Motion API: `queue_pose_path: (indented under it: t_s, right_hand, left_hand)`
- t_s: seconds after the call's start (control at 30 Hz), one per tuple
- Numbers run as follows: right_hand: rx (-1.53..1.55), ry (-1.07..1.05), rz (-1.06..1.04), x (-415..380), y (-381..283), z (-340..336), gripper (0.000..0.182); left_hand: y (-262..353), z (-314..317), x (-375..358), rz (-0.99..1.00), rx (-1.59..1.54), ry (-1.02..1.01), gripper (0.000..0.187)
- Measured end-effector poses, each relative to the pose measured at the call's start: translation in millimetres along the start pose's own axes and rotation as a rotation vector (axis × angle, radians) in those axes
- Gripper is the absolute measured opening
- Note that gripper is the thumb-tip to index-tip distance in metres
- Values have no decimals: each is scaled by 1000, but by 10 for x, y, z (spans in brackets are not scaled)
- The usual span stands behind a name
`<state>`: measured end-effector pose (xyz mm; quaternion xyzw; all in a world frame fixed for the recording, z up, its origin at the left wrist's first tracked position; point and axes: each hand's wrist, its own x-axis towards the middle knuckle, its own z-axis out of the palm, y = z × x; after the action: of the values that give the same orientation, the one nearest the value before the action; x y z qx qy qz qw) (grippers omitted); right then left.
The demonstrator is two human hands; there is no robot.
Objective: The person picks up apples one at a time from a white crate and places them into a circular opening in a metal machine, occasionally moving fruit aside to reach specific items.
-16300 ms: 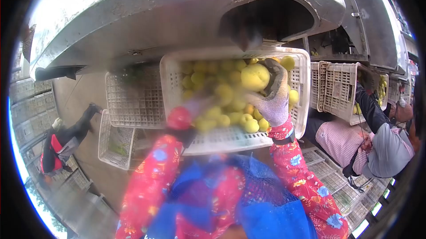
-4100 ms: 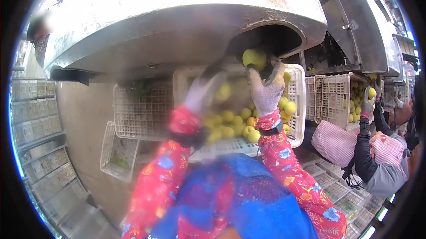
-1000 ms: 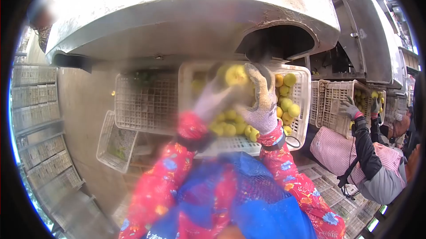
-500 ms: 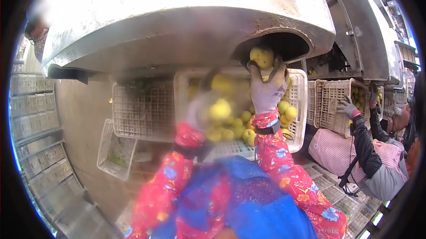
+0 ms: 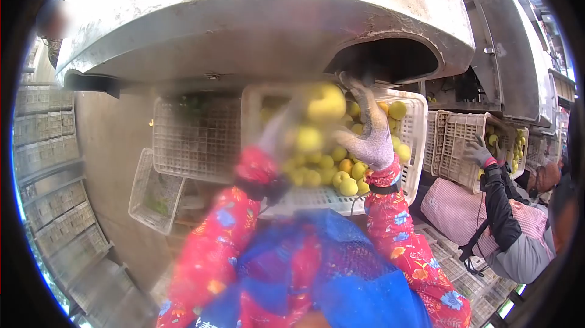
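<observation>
Yellow-green fruits lie heaped in a white plastic crate below the metal housing. My left hand, gloved and blurred, is over the crate's left part and holds a large yellow fruit raised above the heap; another fruit is close to its palm. Its fingers are mostly smeared. Over the right part of the crate is my right hand, in a dirty pale glove, thumb and fingers apart with nothing between them. Its fingertips are just below the dark opening.
The metal housing spans the top. An empty-looking crate and a smaller crate are at left, beyond them stacked crates. At right, a co-worker's gloved hand is at a fruit crate.
My right hand has moved down from the opening, and the fruit it held is no longer in it. The fruit in my left hand is higher and further right. The co-worker's hand has shifted slightly.
</observation>
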<state>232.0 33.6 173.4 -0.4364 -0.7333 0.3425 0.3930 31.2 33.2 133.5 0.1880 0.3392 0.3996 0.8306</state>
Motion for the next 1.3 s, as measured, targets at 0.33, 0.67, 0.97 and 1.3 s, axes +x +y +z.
queue_pose_path:
  t_s: [0.33,0.67,0.97,1.3]
  right_hand:
    - [-918,566,279,394,584,164,77]
    - [-380,241,-60,5,12,-55,66]
    - [-459,609,44,-63,159,268,62]
    - [-489,712,119,407,707,-98,48]
  left_hand:
    - [172,96,99,34,-481,-188,48]
    - [119,300,-24,398,247,-52,60]
    - [-52,288,79,418,273,-14,68]
    - [-1561,-1243,916,41,1905,211,52]
